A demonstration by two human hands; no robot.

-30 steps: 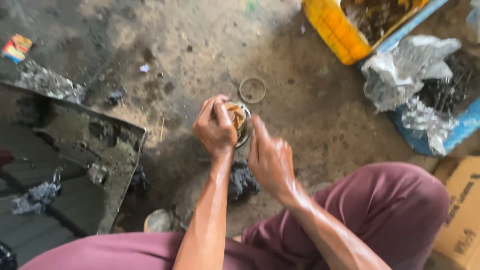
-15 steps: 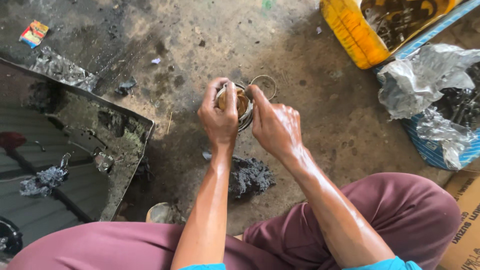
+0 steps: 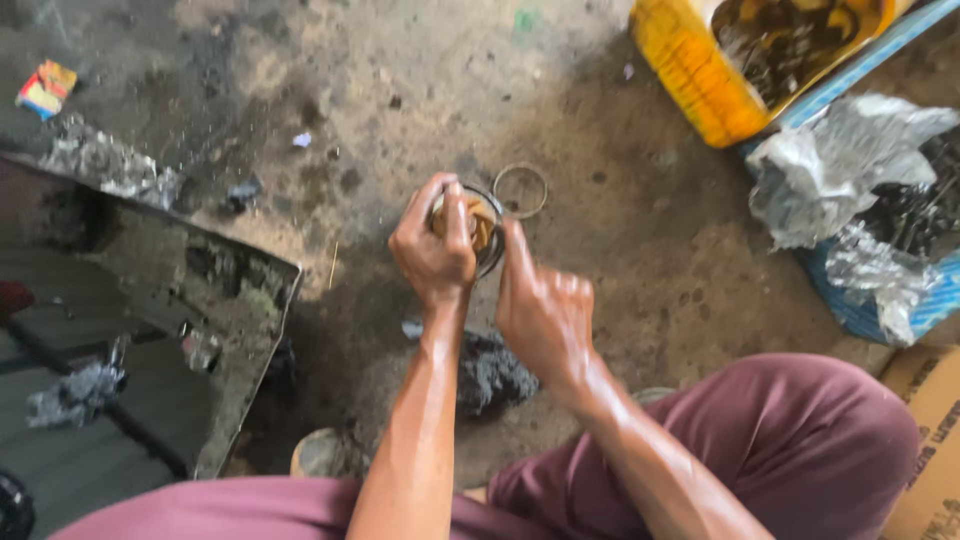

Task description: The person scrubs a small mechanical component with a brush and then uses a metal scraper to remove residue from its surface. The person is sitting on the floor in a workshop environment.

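Note:
My left hand (image 3: 432, 248) grips a small round metal part (image 3: 478, 228) with a brownish inside, held above the dirty concrete floor. My right hand (image 3: 540, 305) is just to its right, its forefinger stretched up against the part's rim, the other fingers curled. A thin metal ring (image 3: 521, 190) lies on the floor just beyond the part. Both forearms look oily. My legs in maroon trousers (image 3: 800, 440) fill the bottom of the view.
A dark greasy metal tray (image 3: 150, 330) sits at the left. A lump of black grease (image 3: 490, 372) lies under my wrists. A cut yellow jerrycan (image 3: 700, 75) with dark parts, crumpled foil (image 3: 830, 170) on a blue crate and a cardboard box (image 3: 930, 440) stand at the right.
My right hand has drawn back from gripping the part's right side to touching it with one finger. The view has shifted slightly.

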